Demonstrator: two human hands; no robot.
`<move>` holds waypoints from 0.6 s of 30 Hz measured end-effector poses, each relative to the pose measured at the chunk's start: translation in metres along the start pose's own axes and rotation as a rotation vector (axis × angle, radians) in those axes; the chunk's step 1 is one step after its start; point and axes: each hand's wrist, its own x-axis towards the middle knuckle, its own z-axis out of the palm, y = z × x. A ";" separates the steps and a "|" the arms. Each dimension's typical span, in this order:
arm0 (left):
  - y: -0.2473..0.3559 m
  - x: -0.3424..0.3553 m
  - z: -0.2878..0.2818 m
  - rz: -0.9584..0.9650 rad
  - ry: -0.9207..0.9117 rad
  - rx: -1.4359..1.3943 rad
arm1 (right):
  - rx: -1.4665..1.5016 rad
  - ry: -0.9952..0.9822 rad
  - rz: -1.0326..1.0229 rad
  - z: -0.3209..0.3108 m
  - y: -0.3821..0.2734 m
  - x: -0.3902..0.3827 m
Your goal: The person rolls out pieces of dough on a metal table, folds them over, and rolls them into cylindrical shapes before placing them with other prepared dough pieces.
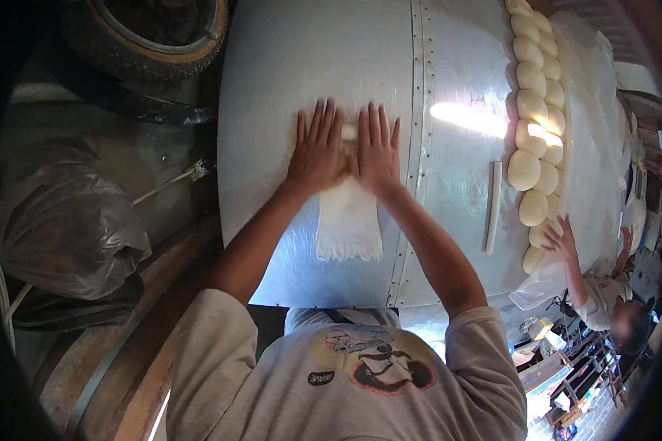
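Both my hands rest with fingers stretched out on a rolled piece of pale dough on the metal table. My left hand is on the left of the roll and my right hand on the right, thumbs close together. A thin, flat strip of dough with a ragged near edge stretches from under my hands toward me. A slim pale rod lies to the right, past a riveted seam in the tabletop.
Rows of dough balls line the table's right side beside plastic sheeting. A co-worker's hand touches the balls at the lower right. On the left are a wheel and a dark plastic bag.
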 end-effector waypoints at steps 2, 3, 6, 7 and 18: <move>0.011 -0.066 0.009 0.056 -0.075 -0.053 | 0.067 -0.131 -0.095 -0.007 -0.007 -0.058; 0.021 -0.089 0.003 0.082 -0.134 -0.072 | 0.067 -0.136 -0.091 -0.014 -0.009 -0.084; 0.026 -0.129 -0.004 0.119 -0.244 0.038 | 0.000 -0.243 -0.229 -0.037 -0.010 -0.115; 0.025 -0.123 -0.015 0.143 -0.188 0.051 | 0.183 -0.300 -0.154 -0.047 -0.003 -0.105; 0.061 -0.180 0.009 0.029 -0.229 -0.041 | 0.045 -0.312 -0.249 -0.037 -0.009 -0.187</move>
